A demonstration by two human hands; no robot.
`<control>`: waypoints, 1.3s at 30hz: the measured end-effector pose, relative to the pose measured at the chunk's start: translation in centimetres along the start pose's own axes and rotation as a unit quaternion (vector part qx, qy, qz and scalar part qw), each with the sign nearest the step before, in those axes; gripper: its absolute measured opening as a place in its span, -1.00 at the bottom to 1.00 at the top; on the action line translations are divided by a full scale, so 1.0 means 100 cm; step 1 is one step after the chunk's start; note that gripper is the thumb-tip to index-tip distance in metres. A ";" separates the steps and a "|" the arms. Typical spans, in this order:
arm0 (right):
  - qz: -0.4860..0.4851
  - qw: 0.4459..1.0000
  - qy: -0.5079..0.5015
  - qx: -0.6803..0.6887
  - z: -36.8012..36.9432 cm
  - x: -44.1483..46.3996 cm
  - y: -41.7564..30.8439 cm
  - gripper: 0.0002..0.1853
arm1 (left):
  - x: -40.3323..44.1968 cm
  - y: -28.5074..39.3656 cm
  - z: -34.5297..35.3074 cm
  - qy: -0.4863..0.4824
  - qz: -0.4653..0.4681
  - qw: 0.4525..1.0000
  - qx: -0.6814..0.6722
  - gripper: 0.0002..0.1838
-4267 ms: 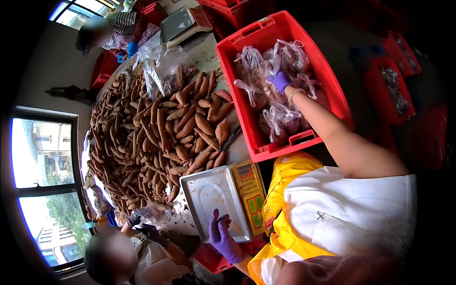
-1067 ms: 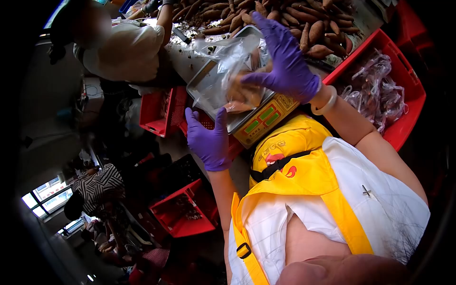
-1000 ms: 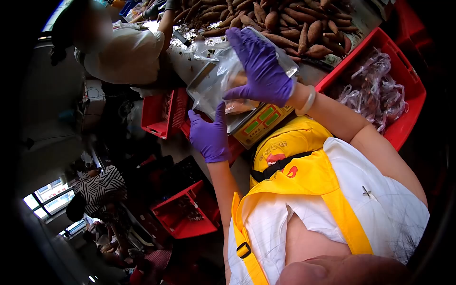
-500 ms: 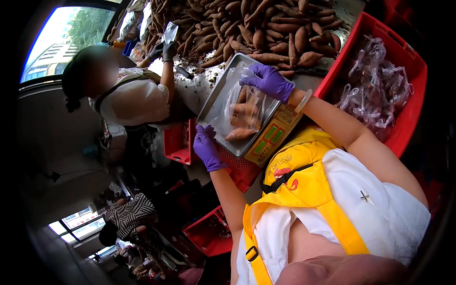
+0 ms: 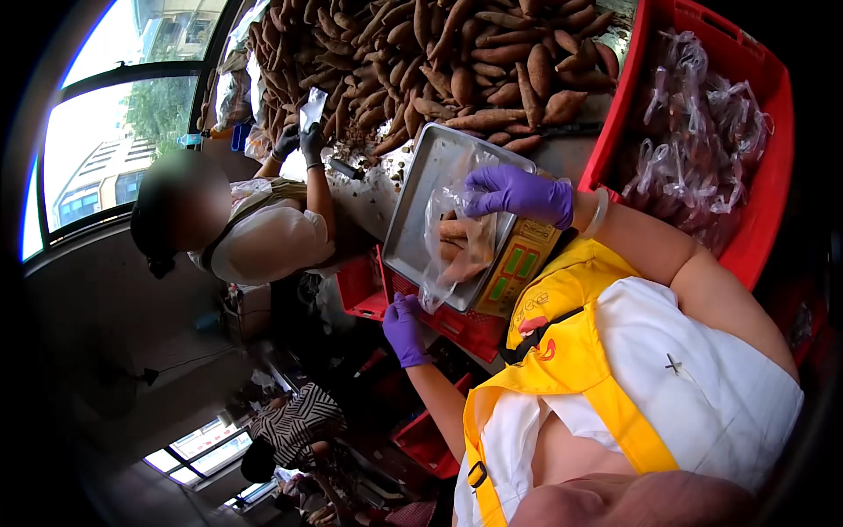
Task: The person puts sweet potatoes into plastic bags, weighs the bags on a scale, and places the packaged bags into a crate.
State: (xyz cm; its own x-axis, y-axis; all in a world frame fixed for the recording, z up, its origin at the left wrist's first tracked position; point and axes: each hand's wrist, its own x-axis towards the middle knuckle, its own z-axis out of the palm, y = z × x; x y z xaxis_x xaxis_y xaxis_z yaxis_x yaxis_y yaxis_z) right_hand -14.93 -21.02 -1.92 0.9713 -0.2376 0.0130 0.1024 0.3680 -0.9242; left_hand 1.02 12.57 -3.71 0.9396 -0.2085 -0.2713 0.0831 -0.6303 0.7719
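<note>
We pinch the clear bag (image 5: pixel 436 230) with our right hand (image 5: pixel 525 195), its length running over the scale tray (image 5: pixel 411 215) toward our left hand (image 5: pixel 404 332), just beside its far end, though whether that hand grips it we cannot tell.

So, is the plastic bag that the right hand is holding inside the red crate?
No, this plastic bag is over the metal tray of the yellow scale, with the right hand pinching it.
</note>
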 end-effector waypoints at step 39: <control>0.082 0.674 -0.180 -0.711 0.043 0.039 -0.010 -0.67 | -0.094 0.106 0.009 -0.207 0.075 0.843 -0.491 -0.27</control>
State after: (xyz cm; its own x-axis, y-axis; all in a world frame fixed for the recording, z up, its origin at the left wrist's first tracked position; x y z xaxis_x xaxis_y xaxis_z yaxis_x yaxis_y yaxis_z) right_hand -10.28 -18.45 0.73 0.9598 0.0285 -0.2794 -0.0748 -0.9330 -0.3519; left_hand -7.20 7.23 6.49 0.7843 -0.6024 -0.1479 0.3988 0.3070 0.8642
